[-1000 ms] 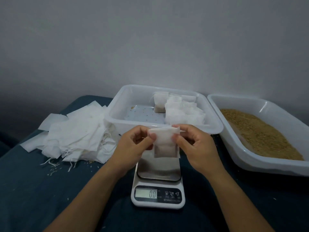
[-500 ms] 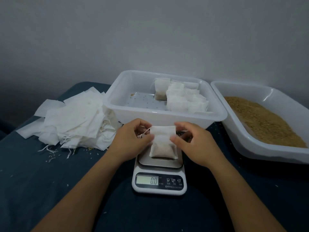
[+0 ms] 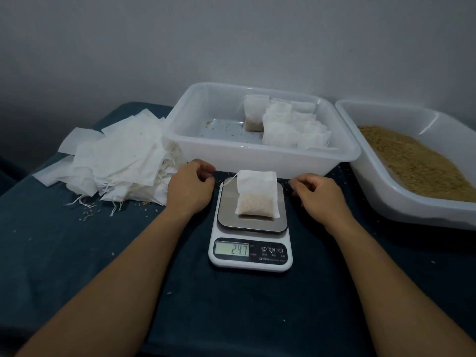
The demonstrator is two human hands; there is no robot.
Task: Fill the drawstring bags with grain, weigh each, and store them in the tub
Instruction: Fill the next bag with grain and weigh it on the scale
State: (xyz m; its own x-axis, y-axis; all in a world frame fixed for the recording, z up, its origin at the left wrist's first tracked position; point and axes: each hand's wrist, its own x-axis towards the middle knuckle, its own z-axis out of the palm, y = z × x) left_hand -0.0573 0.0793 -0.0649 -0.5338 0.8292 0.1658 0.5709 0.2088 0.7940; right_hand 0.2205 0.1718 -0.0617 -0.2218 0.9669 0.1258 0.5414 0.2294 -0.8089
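A filled white drawstring bag (image 3: 256, 194) lies flat on the steel pan of a white kitchen scale (image 3: 251, 249), whose display reads 24.7. My left hand (image 3: 190, 188) hovers just left of the scale, fingers loosely curled, holding nothing. My right hand (image 3: 318, 195) hovers just right of it, likewise loosely curled and empty. Neither hand touches the bag. Behind the scale stands a white tub (image 3: 206, 148) with several filled bags (image 3: 286, 126) stacked in its right half. A second white tub (image 3: 391, 199) at the right holds brown grain (image 3: 412, 161).
A heap of empty white bags (image 3: 116, 161) with loose strings lies at the left on the dark blue cloth (image 3: 77, 253). Stray grains are scattered on the cloth near that heap. A plain grey wall rises behind the tubs.
The bag went from being held above the scale in both hands to lying on the pan. Both hands let go and drew apart to the sides. The display rose from 0.0 to 24.7.
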